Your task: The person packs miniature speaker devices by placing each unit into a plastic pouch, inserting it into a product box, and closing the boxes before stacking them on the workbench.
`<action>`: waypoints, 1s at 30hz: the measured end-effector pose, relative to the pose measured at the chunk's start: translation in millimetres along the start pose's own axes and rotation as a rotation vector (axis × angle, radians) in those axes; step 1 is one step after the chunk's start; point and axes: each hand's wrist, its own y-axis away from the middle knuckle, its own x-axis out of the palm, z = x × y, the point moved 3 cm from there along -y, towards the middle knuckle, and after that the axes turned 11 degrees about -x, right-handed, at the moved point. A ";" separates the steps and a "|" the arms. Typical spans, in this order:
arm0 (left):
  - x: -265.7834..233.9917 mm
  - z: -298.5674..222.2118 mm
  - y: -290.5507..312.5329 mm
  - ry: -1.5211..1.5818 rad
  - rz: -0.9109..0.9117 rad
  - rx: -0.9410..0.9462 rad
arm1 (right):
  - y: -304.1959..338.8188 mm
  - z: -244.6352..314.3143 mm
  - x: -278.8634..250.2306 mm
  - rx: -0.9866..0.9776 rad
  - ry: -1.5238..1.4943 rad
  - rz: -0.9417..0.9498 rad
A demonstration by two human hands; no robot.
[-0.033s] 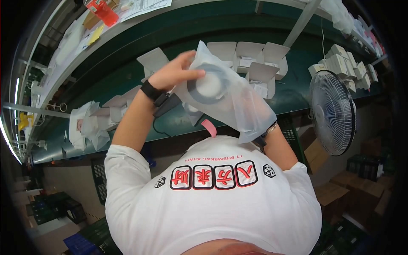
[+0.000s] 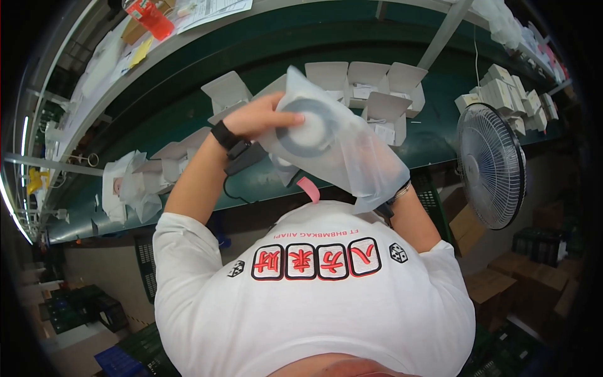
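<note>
The left hand, with a black smartwatch on its wrist, grips the upper left side of a translucent plastic bag, its thumb pressed flat over the front. The bag is held at a slant in front of the chest, above the near edge of the green worktop, and a disc-shaped item with a grey ring and a pale centre shows through it beside the thumb. The right hand shows only as a blur through the bag's lower right part; whether it is inside or behind the plastic, and how its fingers are closed, cannot be told. A pink strip sits just below the bag, near the collar of the white T-shirt. Beyond the bag, open white boxes stand on the worktop, with a pile of small white cartons farther right, behind a round fan. A bottle of red drink is at the upper left, next to printed papers.
</note>
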 end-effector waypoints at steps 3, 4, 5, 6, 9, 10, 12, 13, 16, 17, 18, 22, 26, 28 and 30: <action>13.0 21.6 -2.4 0.119 0.059 -0.053 | 11.2 15.6 2.1 -0.071 0.045 0.070; 19.3 31.5 -0.1 0.184 0.080 -0.080 | 16.3 29.0 9.8 -0.137 0.300 0.150; 24.3 40.2 2.0 0.179 0.086 -0.082 | 20.0 36.4 13.7 -0.206 0.557 0.228; 23.9 44.4 5.0 0.125 0.003 0.055 | 19.9 35.7 3.3 -0.211 0.557 0.222; 25.5 47.0 17.1 0.012 -0.155 0.334 | 28.3 20.3 -89.4 -0.435 0.698 0.115; 27.6 40.6 23.2 -0.139 -0.253 0.523 | 36.9 6.9 -140.3 -0.352 0.293 0.039; 33.6 33.9 34.7 -0.434 -0.467 0.896 | 46.4 -3.6 -149.2 -0.262 -0.108 -0.031; 33.1 33.7 31.9 -0.430 -0.463 0.899 | 55.5 -24.6 -142.9 -0.117 0.129 -0.100; 44.1 32.6 30.5 -0.954 -0.632 1.450 | 43.0 -43.4 -89.3 -0.061 0.277 0.037; 48.1 35.4 29.0 -0.944 -0.632 1.450 | 41.0 -44.7 -67.8 -0.143 0.177 0.250; 53.4 37.5 27.6 -0.987 -0.680 1.484 | 35.3 -44.8 -55.7 -0.141 0.179 0.242; 63.9 49.9 21.4 -1.078 -0.804 1.577 | 10.8 -9.8 -10.2 -0.473 -0.416 0.444; 64.1 69.8 13.0 -1.068 -0.871 1.637 | 6.4 0.7 -4.6 -0.358 -0.578 -0.036; 63.1 78.5 11.5 -1.024 -0.880 1.657 | 8.0 -16.9 -22.8 -0.420 -0.785 0.081; 58.1 89.8 12.0 -1.040 -0.843 1.620 | 11.9 -22.9 -21.4 -0.456 -0.889 0.130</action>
